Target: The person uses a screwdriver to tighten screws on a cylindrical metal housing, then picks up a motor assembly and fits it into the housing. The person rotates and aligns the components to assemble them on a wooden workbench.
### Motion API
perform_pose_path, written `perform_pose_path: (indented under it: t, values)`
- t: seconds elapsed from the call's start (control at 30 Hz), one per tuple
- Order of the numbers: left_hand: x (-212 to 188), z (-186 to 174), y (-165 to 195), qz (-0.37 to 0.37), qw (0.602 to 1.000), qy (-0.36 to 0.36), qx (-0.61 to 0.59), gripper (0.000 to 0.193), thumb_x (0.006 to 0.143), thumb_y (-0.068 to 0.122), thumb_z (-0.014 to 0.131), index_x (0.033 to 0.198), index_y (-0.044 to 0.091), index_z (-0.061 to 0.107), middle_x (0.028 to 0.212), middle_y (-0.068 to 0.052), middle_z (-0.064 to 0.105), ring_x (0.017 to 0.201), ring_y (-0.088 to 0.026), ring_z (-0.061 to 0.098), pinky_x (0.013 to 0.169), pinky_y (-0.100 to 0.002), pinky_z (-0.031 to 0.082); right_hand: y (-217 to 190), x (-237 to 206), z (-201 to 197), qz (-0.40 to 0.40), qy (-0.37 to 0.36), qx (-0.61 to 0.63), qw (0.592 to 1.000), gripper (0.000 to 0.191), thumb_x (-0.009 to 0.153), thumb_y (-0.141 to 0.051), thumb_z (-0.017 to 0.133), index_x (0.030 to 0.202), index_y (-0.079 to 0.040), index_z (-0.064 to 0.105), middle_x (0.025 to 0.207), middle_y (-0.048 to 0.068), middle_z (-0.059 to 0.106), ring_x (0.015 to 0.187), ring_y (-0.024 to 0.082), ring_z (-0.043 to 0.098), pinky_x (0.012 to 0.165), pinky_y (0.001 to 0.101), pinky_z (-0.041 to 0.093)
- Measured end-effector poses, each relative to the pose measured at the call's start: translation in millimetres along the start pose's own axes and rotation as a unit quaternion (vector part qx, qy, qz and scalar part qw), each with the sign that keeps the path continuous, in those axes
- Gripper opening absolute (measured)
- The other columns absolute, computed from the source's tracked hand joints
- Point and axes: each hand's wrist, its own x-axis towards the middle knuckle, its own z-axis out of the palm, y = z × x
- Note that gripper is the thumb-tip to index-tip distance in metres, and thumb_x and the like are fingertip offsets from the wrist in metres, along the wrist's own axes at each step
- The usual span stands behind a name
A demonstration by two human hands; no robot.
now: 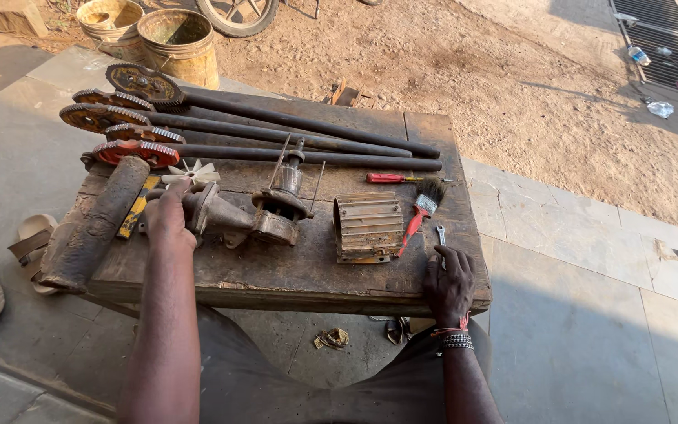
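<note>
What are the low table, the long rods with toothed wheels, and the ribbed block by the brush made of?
Table: apparently old wood, with visible grain, cracks and dark stains.
Rods: probably steel, dark and dull; their toothed wheels look rusty, with some red paint.
Ribbed block: seemingly cast metal, grimy grey-brown with pale worn ridges.

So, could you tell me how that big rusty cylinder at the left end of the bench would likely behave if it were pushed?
The rusty cylinder looks like solid metal, so probably heavy and stiff. Its round body may roll if nudged sideways, and its near end overhangs the wooden bench edge, so it might tip off. The rough surface should grip well.
</note>
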Motion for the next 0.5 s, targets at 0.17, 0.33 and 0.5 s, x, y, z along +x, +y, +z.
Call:
perform_pose_path:
  t: [0.17, 0.33, 0.5]
  values:
    - [7.5, 36.6, 10.7, 0.007, 0.996, 0.087, 0.001, 0.028, 0.100, 0.033, 0.067, 0.100, 0.005, 0.064, 0.092, -0.005, 0.066, 0.073, -0.011, 0.064, 0.064, -0.030, 0.060, 1.3, -0.4, -2.8, -0.009, -0.003, 0.011, 1.000, 0.017, 0.093, -0.014, 0.064, 0.105, -0.005, 0.071, 0.101, 0.013, 0.072, 0.103, 0.035, 0.063, 0.096, 0.0445, 0.049]
    - [5.0, 68.7, 16.5, 0.098, 0.993, -0.048, 0.044, 0.032, 0.099, 0.039, 0.068, 0.087, 0.011, 0.060, 0.074, -0.002, 0.062, 0.058, -0.010, 0.060, 0.051, -0.028, 0.054, -1.9, 0.6, -6.7, -0.002, -0.001, 0.015, 1.000, 0.016, 0.092, -0.014, 0.065, 0.103, -0.005, 0.072, 0.098, 0.013, 0.071, 0.101, 0.035, 0.063, 0.092, 0.0446, 0.050]
    - [1.5, 86.5, 25.2, 0.187, 0.968, -0.116, 0.118, 0.038, 0.099, 0.043, 0.069, 0.079, 0.012, 0.061, 0.068, 0.000, 0.058, 0.054, -0.008, 0.059, 0.047, -0.026, 0.054, -1.4, -0.2, -9.4, 0.000, 0.001, 0.019, 1.000, 0.016, 0.092, -0.013, 0.065, 0.103, -0.005, 0.072, 0.095, 0.013, 0.071, 0.099, 0.034, 0.064, 0.092, 0.0442, 0.050]
